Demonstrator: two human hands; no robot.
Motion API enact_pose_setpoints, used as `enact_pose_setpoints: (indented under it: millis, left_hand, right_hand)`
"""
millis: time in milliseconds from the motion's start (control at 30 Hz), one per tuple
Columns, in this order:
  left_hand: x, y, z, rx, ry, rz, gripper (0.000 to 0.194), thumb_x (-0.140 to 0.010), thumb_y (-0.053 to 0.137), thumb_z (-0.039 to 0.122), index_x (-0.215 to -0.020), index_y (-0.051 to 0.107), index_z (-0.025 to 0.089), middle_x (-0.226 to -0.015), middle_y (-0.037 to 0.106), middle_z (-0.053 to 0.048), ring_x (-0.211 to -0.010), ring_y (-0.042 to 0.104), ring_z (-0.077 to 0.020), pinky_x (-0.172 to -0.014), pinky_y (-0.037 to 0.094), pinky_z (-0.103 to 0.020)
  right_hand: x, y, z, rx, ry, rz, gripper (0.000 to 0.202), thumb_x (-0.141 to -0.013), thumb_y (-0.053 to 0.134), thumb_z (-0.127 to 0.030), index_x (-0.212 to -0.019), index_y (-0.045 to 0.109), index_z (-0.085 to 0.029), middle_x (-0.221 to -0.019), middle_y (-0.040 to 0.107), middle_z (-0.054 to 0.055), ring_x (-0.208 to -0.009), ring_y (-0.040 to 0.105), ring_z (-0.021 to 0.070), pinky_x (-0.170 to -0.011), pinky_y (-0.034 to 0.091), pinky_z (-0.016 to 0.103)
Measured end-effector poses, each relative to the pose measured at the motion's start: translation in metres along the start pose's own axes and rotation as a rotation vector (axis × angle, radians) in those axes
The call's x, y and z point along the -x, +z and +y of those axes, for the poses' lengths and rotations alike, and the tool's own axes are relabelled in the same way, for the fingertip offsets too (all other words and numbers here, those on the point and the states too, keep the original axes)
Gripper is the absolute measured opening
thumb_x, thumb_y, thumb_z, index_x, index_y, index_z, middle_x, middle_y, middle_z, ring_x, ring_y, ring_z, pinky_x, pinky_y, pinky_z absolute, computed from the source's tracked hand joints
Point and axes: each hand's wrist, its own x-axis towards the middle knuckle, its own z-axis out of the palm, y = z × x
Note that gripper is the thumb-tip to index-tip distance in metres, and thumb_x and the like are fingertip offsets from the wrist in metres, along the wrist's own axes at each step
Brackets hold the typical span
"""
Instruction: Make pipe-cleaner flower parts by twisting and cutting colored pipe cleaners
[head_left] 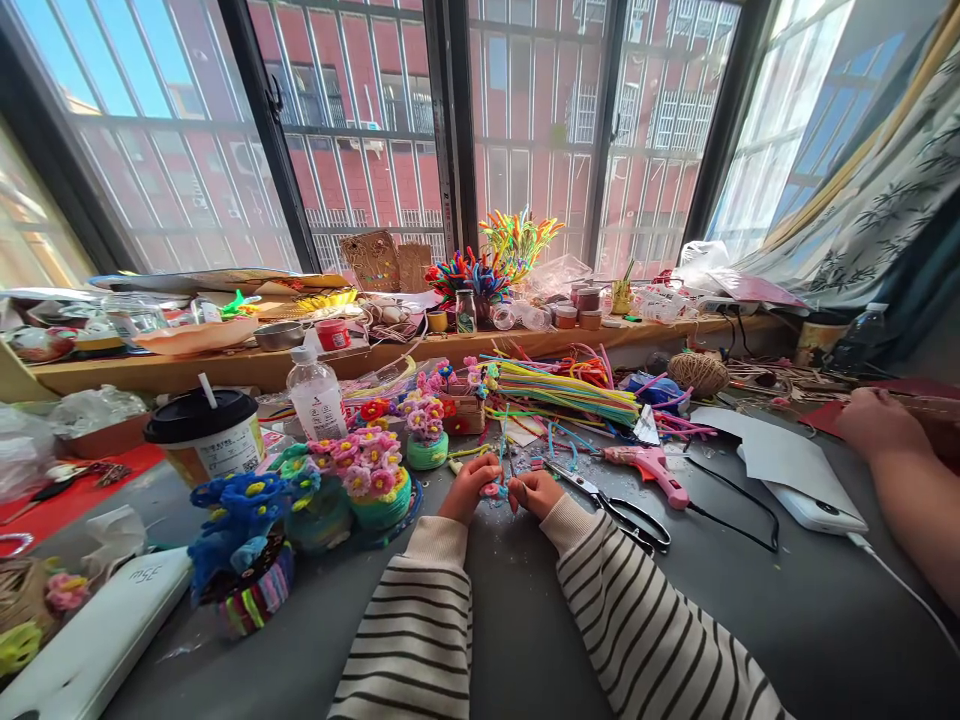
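Near the middle of the table my left hand (471, 488) is closed, pinching a small pink and blue fuzzy pipe cleaner piece (493, 491); a blue stem rises from it. Right beside it, my right hand (537, 492) is pinched closed with its fingertips close to that piece. A thin dark upright thing shows at the right fingertips, too small to name. To the right of my hands lie black-handled scissors (611, 500) and a pink glue gun (651, 470). Behind them is a bundle of pipe cleaners (570, 392).
Pots of fuzzy flowers (371, 470), including a blue one (244, 530), stand at left by a lidded cup (206, 430) and a plastic bottle (315, 395). Another person's hand (881, 425) is at right, near a white device (814, 505) with a cable. A cluttered sill (390, 362) runs behind.
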Motion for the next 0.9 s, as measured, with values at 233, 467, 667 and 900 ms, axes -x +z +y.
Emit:
enact_pose_setpoints:
  millis: [233,467,667,900]
  left_hand:
    - [0.0012,0.0002,-0.0002,-0.020,-0.025,-0.015,0.018,-0.056,0.046,0.028,-0.047,0.035,0.017,-0.045,0.029,0.006,-0.042,0.026,-0.0059,-0.043,0.023,-0.021]
    - [-0.0002,-0.0010,-0.0010,-0.060,0.017,0.012,0.018,-0.056,0.046,0.027,-0.046,0.036,0.017,-0.047,0.032,0.005,-0.046,0.028,-0.0073,-0.047,0.024,-0.023]
    - [-0.0011,-0.0017,-0.0022,-0.080,-0.012,0.035,0.018,-0.055,0.046,0.030,-0.049,0.037,0.016,-0.047,0.032,0.005,-0.046,0.028,-0.0070,-0.046,0.024,-0.022]
    - [0.0011,0.0007,-0.0002,-0.014,-0.006,0.047,0.020,-0.055,0.049,0.028,-0.047,0.036,0.015,-0.044,0.029,0.006,-0.043,0.029,-0.0054,-0.045,0.025,-0.022]
  right_hand:
    - [0.0007,0.0007,0.0006,0.087,-0.030,-0.020,0.068,-0.057,0.022,-0.071,-0.042,0.052,-0.012,-0.035,0.031,-0.004,-0.037,0.030,0.0051,-0.040,0.021,0.020]
    - [0.0001,0.0022,-0.0009,0.092,0.014,0.067,0.055,-0.059,0.039,-0.063,-0.035,0.048,-0.014,-0.033,0.034,-0.004,-0.037,0.030,0.0052,-0.040,0.023,0.019]
    - [-0.0002,0.0025,0.0004,0.012,0.006,0.023,0.060,-0.056,0.034,-0.067,-0.034,0.046,-0.013,-0.031,0.031,-0.004,-0.034,0.026,0.0043,-0.037,0.020,0.019]
    - [0.0022,0.0022,-0.0039,-0.001,-0.011,-0.040,0.069,-0.055,0.020,-0.073,-0.042,0.051,-0.012,-0.034,0.026,-0.005,-0.035,0.026,0.0046,-0.038,0.020,0.020]
